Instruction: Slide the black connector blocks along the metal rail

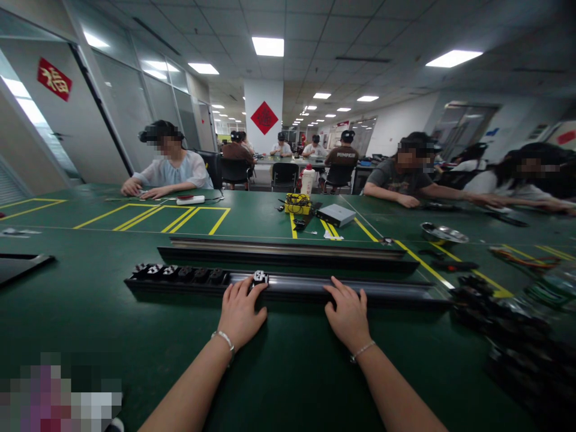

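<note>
A long black channel rail (297, 287) lies crosswise in front of me, with several black socket modules (185, 273) seated in its left part. One module with a white face (260, 278) sits apart from that row, at the fingertips of my left hand (240, 312). The left index and middle fingers press around this module, while the thumb stays at the near side of the rail. My right hand (350, 318) rests against the bare right stretch of the rail, fingers spread and nothing seen between them. Both wrists wear bracelets.
A second long black rail (288, 255) lies just behind. Black parts (531, 348) are heaped at the right, near a metal bowl (444, 233). Farther back are a yellow container with cables (297, 204) and a grey box (335, 214). Other people sit across the table.
</note>
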The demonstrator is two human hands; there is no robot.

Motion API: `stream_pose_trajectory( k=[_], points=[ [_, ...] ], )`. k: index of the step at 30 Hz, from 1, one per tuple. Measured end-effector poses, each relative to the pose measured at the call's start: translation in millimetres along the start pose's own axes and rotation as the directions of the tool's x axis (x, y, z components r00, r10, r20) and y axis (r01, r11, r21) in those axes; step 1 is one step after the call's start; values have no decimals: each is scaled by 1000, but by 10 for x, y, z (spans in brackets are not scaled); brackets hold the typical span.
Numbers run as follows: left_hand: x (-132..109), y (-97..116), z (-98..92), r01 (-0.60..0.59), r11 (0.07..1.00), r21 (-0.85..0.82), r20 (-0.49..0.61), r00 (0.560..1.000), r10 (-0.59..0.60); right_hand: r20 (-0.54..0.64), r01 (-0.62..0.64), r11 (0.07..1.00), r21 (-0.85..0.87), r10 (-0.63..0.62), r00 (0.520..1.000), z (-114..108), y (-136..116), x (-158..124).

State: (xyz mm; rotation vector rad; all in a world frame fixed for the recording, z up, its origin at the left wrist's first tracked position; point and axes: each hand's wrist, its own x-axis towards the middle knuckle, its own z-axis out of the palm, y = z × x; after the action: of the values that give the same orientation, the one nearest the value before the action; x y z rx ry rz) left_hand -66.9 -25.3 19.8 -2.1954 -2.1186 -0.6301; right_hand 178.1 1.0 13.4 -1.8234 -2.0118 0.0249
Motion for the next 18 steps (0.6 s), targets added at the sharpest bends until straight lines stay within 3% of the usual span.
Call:
stream_pose_trajectory(
  k=[18],
  points=[
    [8, 13, -19, 10, 1000, -1, 12, 1000, -10, -10, 8, 1000, -12, -8, 1000, 1, 4, 3]
  ],
)
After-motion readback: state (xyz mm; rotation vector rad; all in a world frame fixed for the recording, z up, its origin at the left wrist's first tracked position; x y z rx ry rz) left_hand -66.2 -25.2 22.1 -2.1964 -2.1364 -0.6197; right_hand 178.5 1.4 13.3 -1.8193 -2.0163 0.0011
